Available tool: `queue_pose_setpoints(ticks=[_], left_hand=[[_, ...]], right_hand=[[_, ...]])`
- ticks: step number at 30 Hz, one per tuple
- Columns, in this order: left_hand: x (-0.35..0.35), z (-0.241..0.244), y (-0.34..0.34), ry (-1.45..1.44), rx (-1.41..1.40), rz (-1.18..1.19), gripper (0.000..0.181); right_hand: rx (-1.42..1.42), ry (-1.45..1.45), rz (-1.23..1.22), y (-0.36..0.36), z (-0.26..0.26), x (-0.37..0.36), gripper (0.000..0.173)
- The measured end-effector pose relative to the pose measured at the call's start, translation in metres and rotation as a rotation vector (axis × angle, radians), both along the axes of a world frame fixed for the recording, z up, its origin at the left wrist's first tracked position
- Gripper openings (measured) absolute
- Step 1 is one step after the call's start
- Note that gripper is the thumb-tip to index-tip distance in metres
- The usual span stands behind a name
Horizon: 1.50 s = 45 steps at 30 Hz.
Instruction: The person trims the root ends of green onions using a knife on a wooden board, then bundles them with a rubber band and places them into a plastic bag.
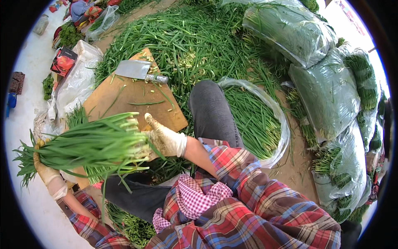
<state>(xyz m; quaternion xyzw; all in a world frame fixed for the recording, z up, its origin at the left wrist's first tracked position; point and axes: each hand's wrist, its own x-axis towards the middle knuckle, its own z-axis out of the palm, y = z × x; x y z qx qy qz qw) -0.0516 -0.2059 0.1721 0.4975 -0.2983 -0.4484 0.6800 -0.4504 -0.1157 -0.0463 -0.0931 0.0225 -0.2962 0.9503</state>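
Note:
A thick bundle of garlic chives (102,143) lies sideways across the lower left, held above the wooden cutting board (136,105). My left hand (45,165), in a soiled pale glove, grips its leafy end. At the pale cut stems, my right hand (166,137), gloved too, rests its palm against the ends with the thumb raised; its other fingers are partly hidden. A cleaver (133,69) with a metal handle lies flat on the far part of the board among trimmed bits. More chives (94,174) sit beneath the held bundle.
Loose leaves (186,34) form a large heap beyond the board. Right of my knee (211,109) stands an open clear plastic bag (284,124) of chives. Filled plastic bags (326,96) line the right side. A white crate (88,51) stands left; another person (79,12) sits far left.

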Motion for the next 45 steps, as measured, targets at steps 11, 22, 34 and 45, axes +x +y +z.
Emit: queue_pose_setpoints(ticks=[11,22,34,45], left_hand=[[-0.07,-0.012,-0.023,-0.122,0.046,0.063,0.029],[-0.027,-0.014,-0.013,-0.023,0.084,0.292,0.025],[-0.035,-0.015,-0.008,-0.014,0.055,0.323,0.026],[-0.008,-0.012,-0.002,-0.007,-0.054,0.325,0.028]], right_hand=[[0.28,0.498,-0.222,-0.011,-0.022,-0.024,0.022],[0.239,0.771,-0.47,-0.022,-0.065,-0.06,0.018],[-0.096,0.424,-0.282,0.009,0.006,0.061,0.032],[-1.206,1.78,-0.859,0.02,0.055,0.005,0.05]])
